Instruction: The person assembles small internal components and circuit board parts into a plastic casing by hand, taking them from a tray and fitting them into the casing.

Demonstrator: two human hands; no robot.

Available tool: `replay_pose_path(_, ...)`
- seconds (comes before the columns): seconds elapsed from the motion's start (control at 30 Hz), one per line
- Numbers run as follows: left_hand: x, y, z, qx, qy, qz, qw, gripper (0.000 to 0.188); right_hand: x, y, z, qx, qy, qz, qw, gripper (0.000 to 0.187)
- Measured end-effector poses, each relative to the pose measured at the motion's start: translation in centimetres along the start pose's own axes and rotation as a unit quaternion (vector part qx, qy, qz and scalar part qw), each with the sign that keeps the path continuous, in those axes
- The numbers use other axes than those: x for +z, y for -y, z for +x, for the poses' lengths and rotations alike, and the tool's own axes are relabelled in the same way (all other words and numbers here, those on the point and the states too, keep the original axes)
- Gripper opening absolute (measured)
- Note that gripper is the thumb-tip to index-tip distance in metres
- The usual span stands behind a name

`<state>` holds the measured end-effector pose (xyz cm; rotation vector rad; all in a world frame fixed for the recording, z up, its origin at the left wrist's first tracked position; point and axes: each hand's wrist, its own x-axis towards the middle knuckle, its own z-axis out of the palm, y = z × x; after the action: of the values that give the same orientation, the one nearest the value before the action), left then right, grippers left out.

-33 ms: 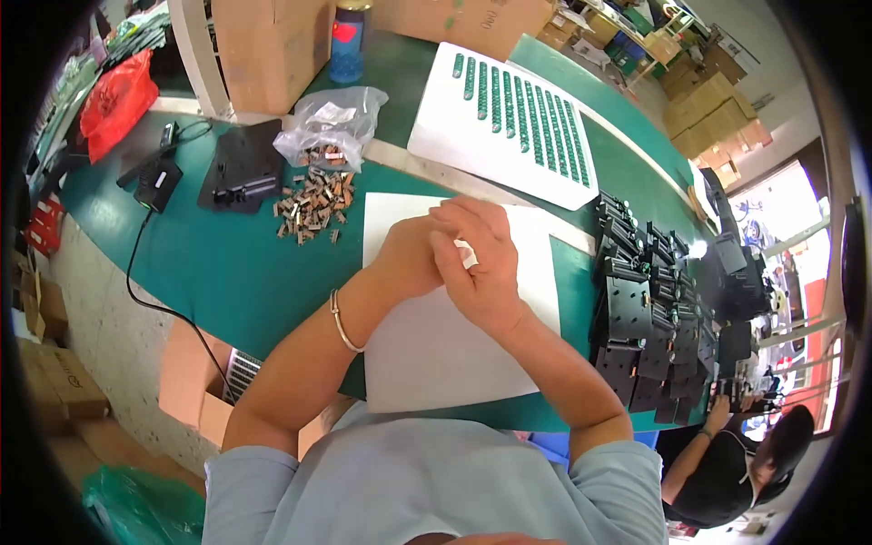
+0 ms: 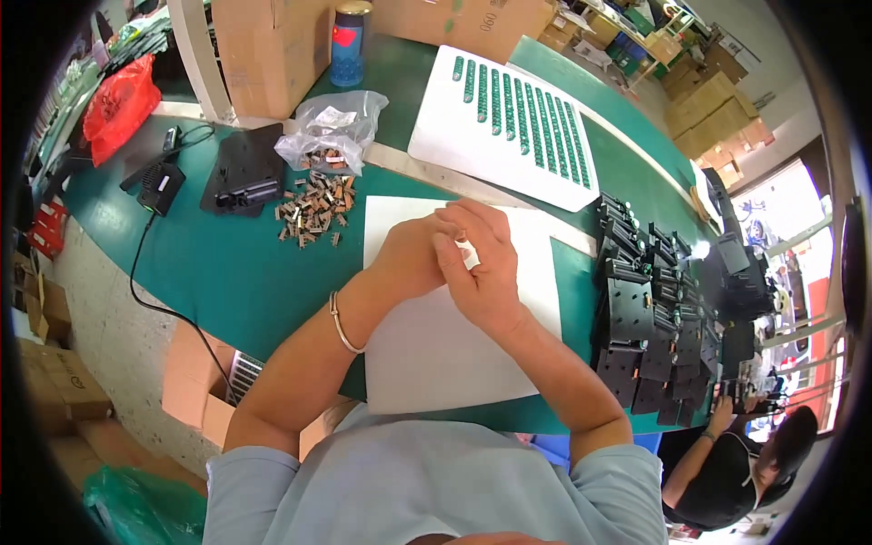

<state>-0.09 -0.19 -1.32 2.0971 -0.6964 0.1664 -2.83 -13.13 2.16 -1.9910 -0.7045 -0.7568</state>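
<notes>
My two hands meet above a white sheet [image 2: 445,363] lying on the green table in front of me. The fingers of my right hand [image 2: 490,277] are folded over the fingers of my left hand [image 2: 413,259], and the right thumb reaches toward the left hand. A small gap between them lets the white surface show through. No object is visible in either hand. Most of the left fingers are hidden behind the right hand. A thin metal bangle [image 2: 337,322] circles my left wrist.
Small copper-and-grey parts [image 2: 313,211] lie heaped beside a clear plastic bag [image 2: 338,123]. Beyond the sheet, a white board [image 2: 445,136] bears rows of green pieces. Black assemblies [image 2: 631,309] crowd the right. A black adapter [image 2: 159,186] trails a cable. Another person [image 2: 736,472] works at far right.
</notes>
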Motion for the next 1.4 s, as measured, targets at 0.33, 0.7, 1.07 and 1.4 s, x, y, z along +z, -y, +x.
replay_pose_path(0.33,-0.8,-1.0,0.8,-0.018,0.018,0.059,0.998,0.012,-0.1,-3.8,-2.4,0.263,-0.01,0.113,0.958,0.022)
replay_pose_path(0.7,-0.7,-1.1,0.4,-0.001,0.007,0.064,0.998,0.014,0.1,-3.1,-2.6,0.274,-0.015,0.108,0.955,0.029)
replay_pose_path(1.07,-0.7,-0.9,0.4,-0.006,-0.008,0.067,0.998,0.012,0.0,-2.8,-2.1,0.255,0.017,0.082,0.963,0.025)
replay_pose_path(1.4,-0.3,-1.0,0.4,-0.029,0.022,0.082,0.996,0.015,0.0,-3.4,-2.8,0.243,-0.002,0.095,0.965,0.024)
